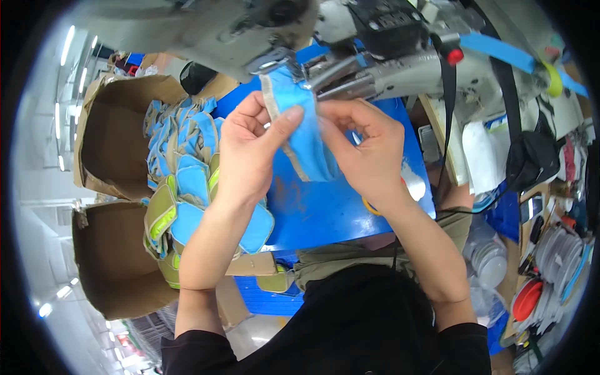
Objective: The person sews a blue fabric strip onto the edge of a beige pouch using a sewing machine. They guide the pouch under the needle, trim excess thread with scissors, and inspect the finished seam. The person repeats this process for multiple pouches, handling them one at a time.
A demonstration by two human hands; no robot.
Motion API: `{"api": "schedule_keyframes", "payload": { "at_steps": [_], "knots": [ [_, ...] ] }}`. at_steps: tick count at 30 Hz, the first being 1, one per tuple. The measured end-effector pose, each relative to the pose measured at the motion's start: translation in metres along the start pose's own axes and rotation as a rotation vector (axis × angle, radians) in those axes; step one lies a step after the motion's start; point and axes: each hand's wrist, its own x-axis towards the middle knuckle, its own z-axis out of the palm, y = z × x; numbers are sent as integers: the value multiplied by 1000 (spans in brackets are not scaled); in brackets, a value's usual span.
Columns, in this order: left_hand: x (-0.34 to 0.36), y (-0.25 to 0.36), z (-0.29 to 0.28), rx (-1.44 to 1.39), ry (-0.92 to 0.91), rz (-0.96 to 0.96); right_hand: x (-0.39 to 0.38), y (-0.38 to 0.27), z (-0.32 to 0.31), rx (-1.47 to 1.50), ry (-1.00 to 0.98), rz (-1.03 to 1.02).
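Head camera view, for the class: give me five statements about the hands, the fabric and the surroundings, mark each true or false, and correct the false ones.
1. The bare left hand and bare right hand both hold a light-blue fabric piece with beige edging. True.
2. The person wears a white long-sleeved shirt. False: it is a black short-sleeved top.
3. Two open brown cardboard boxes stand on the person's left. True.
4. The small round red knob on the grey metal machine is left of both hands. False: it is to their right.
5. A pile of light-blue and olive-green fabric pieces lies right of the right hand. False: it lies on the left.
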Motion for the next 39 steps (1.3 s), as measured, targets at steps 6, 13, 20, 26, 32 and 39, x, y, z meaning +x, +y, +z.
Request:
{"api": "schedule_keyframes", "payload": {
  "at_steps": [6, 13, 20, 26, 32, 39],
  "knots": [
    [2, 3, -3, -264, -13, -230, -4, 8, 1, 1, 49, -143],
    [-3, -4, 5, -67, 55, 11, -5, 13, -2, -45, 12, -177],
    [1, -11, 0, 17, 17, 51, -17, 20, 2, -6, -4, -91],
    [12, -11, -11, 23, -66, 82, -18, 31, 6, 34, -25, -42],
    [18, -2, -12, -141, -80, -19, -18, 34, 7, 43, -20, -79],
    [26, 4, -12, -172, -60, -111, -22, 46, 9, 107, -53, -9]
  ]
}}
